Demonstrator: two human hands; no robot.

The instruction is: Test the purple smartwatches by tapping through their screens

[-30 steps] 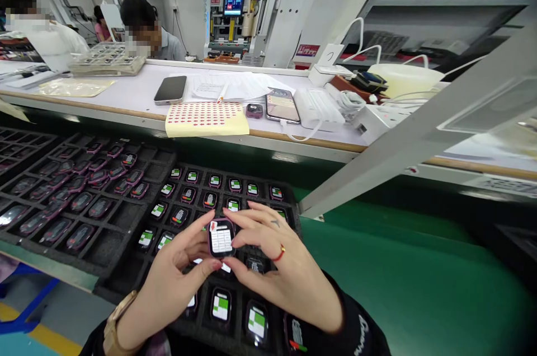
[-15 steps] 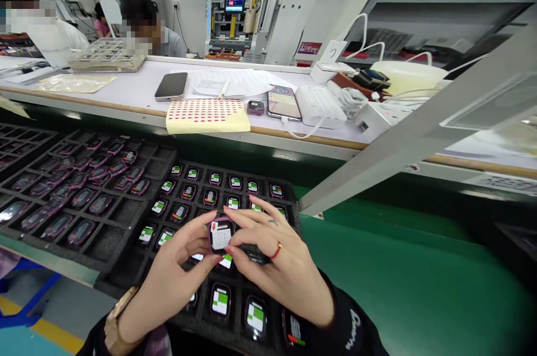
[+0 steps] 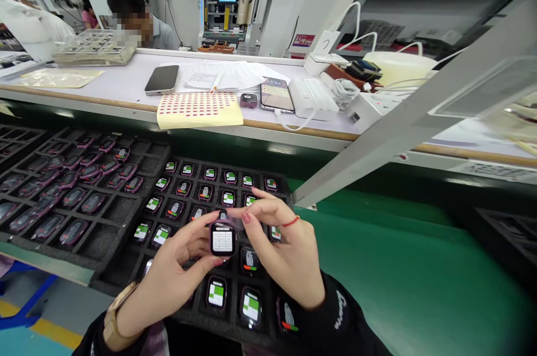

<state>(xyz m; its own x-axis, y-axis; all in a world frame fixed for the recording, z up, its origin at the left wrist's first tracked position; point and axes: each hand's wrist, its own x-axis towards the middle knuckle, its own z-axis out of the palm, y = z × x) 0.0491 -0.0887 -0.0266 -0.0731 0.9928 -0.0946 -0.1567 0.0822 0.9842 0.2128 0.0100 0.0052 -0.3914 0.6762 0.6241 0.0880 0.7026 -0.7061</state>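
My left hand [image 3: 168, 266] grips a smartwatch [image 3: 222, 240] by its purple case, between thumb and fingers. The lit screen faces me and shows a white grid. At the watch's upper right corner, my right hand [image 3: 289, 249] pinches what looks like a thin clear film [image 3: 237, 222] with thumb and forefinger. The film is blurred, and I cannot tell whether it still touches the screen. Beneath both hands lies a black foam tray [image 3: 235, 322] with watches in its compartments, most showing green and white squares, others text with a red and green bar.
A second foam tray [image 3: 104, 233] to the left holds many dark-screened watches. On the bench ahead lie a yellow sheet of red arrow stickers [image 3: 197, 111], two phones [image 3: 163, 79], papers and a white box. A slanted metal post [image 3: 361, 149] stands on the right. Co-workers sit beyond the bench.
The red arrow sticker at the watch screen's upper left is no longer visible. My right hand has shifted from the watch's lower right edge to its upper right corner. The view has moved slightly.
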